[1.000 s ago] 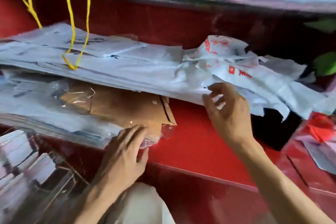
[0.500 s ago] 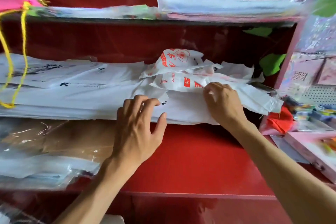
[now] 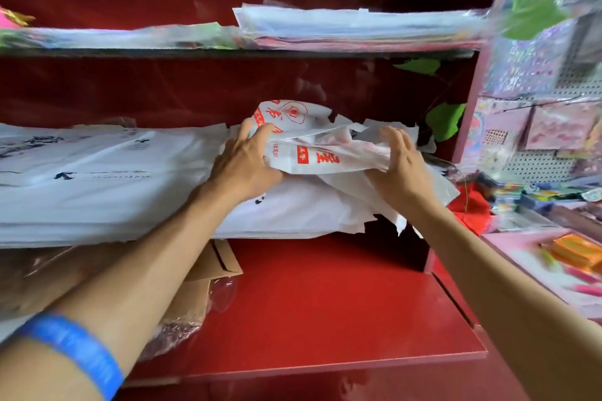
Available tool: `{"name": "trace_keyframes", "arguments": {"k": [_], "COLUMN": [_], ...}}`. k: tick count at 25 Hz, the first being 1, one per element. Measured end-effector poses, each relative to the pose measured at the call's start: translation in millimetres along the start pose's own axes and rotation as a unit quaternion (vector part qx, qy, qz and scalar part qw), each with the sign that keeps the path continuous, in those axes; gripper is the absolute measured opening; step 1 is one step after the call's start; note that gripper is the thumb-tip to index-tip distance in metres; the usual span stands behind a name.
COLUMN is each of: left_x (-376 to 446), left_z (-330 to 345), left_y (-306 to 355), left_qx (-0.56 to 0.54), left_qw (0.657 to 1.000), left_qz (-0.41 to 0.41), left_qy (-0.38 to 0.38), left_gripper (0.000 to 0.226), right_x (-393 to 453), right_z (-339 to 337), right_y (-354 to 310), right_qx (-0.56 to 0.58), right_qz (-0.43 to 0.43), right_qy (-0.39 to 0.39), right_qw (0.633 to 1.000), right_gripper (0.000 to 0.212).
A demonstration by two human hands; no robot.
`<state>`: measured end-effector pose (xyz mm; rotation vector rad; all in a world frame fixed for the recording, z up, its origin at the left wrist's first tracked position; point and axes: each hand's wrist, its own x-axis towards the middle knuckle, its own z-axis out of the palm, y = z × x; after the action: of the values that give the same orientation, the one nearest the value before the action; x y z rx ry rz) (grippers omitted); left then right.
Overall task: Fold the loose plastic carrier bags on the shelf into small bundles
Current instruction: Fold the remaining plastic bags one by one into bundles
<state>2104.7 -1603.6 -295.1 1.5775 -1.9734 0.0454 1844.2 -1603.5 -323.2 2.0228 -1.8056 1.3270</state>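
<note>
A crumpled white carrier bag with red print sits on top of the flat stack of white bags at that stack's right end, on the middle shelf of the red shelving unit. The left hand grips the bag's left end, fingers curled over the plastic; the right hand grips its right end likewise. More loose white bags lie bunched beneath it. Below the stack's front edge, brown card envelopes in clear wrap rest on the lower ledge. A blue wristband circles the left forearm.
</note>
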Motion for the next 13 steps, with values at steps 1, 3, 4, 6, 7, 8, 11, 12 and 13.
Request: {"name": "trace_keyframes", "arguments": {"k": [1,3,4,6,7,8,11,12,13], "left_x": [9.8,26.2,31.6,38.4,38.0,37.0,21.2,15.3,10.0], "left_z": [1.4,3.2,3.9,6.6,6.7,6.9,2.4,0.6,-1.2], "left_y": [-1.6,-3.1,-2.6,-0.9,0.4,0.3,1.0,1.8,2.8], "left_qx": [-0.036,-0.089,-0.111,-0.122,-0.118,-0.120,-0.095,-0.088,-0.096], "left_qw": [0.999,0.993,0.988,0.986,0.987,0.988,0.993,0.995,0.994], "left_qz": [-0.025,-0.080,-0.097,-0.105,-0.103,-0.098,-0.064,-0.037,-0.010], "left_qy": [-0.004,-0.023,-0.039,-0.047,-0.036,-0.021,0.031,0.041,0.047], "left_gripper": [0.087,0.094,0.093,0.075,0.060,0.046,0.029,0.027,0.018], "right_x": [8.6,27.7,36.8,50.2,52.8,52.2,39.4,32.8,27.1], "right_z": [-1.2,-2.1,-2.1,0.8,2.1,3.1,5.9,3.2,-1.1], "right_y": [1.0,1.2,0.4,-1.3,-2.5,-3.5,-7.3,-9.6,-11.9], "right_qx": [-0.016,-0.048,-0.060,-0.064,-0.057,-0.042,0.005,0.013,0.019], "right_qz": [0.013,0.058,0.081,0.087,0.080,0.077,0.077,0.066,0.054], "right_qy": [-0.014,-0.067,-0.098,-0.157,-0.169,-0.175,-0.157,-0.142,-0.127], "right_qw": [1.000,0.995,0.990,0.982,0.981,0.981,0.985,0.987,0.990], "right_gripper": [0.071,0.074,0.071,0.058,0.051,0.050,0.038,0.023,0.012]}}
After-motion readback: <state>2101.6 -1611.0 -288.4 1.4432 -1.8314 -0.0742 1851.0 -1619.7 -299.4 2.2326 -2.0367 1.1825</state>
